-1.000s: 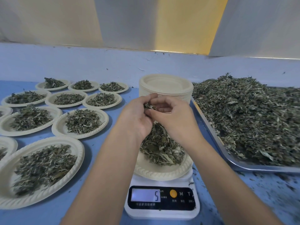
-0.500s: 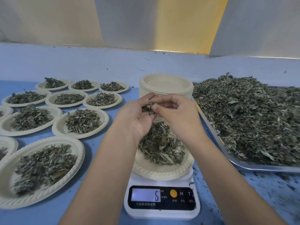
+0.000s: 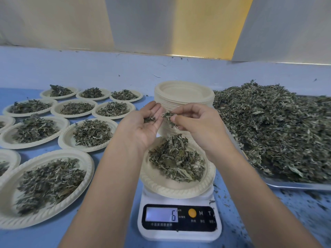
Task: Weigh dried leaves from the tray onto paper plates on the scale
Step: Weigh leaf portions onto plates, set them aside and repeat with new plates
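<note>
- Two hands are working above a scale, which is standing on a blue table near the bottom of the view.
- The left hand is lying palm up over the far left rim of the plate, its fingers straight and close together and gripping nothing. A few leaf scraps are resting loose on the palm.
- The right hand is pinching a small clump of dried leaves between thumb and forefinger, and its other fingers are curling loosely inward. The clump is hanging just beside the left fingertips, above the plate.
- The plate is sitting on the scale and carrying a mound of dried leaves piled at its middle.
- The display is showing a 6.
- A metal tray is lying to the right of the scale under a deep heap of dried leaves, with crumbs littering the table in front of it.
- A stack of empty plates is standing behind the hands, just beside the tray's left edge.
- Filled plates, each bearing its own pile of leaves, are lying in rows across the left of the table.
</note>
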Available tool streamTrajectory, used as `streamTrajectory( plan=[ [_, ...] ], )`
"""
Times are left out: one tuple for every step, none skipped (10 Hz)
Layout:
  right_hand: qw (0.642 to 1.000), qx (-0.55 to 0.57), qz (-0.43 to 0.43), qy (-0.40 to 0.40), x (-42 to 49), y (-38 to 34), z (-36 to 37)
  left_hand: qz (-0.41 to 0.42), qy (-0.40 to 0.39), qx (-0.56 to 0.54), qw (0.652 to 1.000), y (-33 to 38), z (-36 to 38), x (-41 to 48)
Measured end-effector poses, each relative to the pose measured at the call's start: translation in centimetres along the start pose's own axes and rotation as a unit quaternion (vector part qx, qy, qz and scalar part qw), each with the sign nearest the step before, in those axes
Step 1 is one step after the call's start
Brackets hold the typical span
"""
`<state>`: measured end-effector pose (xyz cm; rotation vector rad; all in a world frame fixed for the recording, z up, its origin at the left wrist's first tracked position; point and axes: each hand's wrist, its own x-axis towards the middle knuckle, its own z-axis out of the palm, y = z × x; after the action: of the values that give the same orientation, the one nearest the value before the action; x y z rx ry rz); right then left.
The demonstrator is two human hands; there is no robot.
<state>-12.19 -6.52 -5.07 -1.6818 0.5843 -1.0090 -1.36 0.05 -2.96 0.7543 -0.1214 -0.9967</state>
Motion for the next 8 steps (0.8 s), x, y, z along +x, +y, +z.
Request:
streamTrajectory(
  plan=[
    [0.998, -0.018, -0.003, -0.06, -0.15, -0.25, -0.13, -0.004, 0.006, -0.027, 1.0, 0.08, -0.18, 0.28],
    [0.993, -0.048, 0.004, -0.109, -0.19, -0.27, -0.27, 0.001, 0.014, -0.02, 1.0, 0.05, -0.4, 0.55],
    [0.982, -0.107, 0.013, -0.154, -0.19, -0.13, -0.41, 0.002, 0.015, -0.013, 1.0, 0.03, -0.53, 0.62],
    [0.965, -0.179, 0.031, -0.189, -0.24, -0.07, -0.79, -0.004, 0.014, -0.019, 1.0, -0.01, -0.57, 0.54],
    [0.945, -0.265, 0.021, -0.19, -0.25, 0.23, -0.98, -0.005, 0.014, -0.017, 1.0, -0.06, -0.62, 0.51],
    [0.938, -0.296, -0.002, -0.18, -0.24, 0.19, -0.98, -0.005, 0.013, -0.017, 1.0, -0.05, -0.6, 0.5],
    [0.957, -0.218, 0.009, -0.19, -0.2, -0.05, -1.0, -0.006, 0.011, -0.02, 1.0, -0.04, -0.66, 0.61],
    [0.981, -0.166, 0.008, -0.098, 0.09, 0.23, -0.87, -0.01, 0.007, -0.01, 1.0, -0.03, -0.75, 0.71]
  ],
)
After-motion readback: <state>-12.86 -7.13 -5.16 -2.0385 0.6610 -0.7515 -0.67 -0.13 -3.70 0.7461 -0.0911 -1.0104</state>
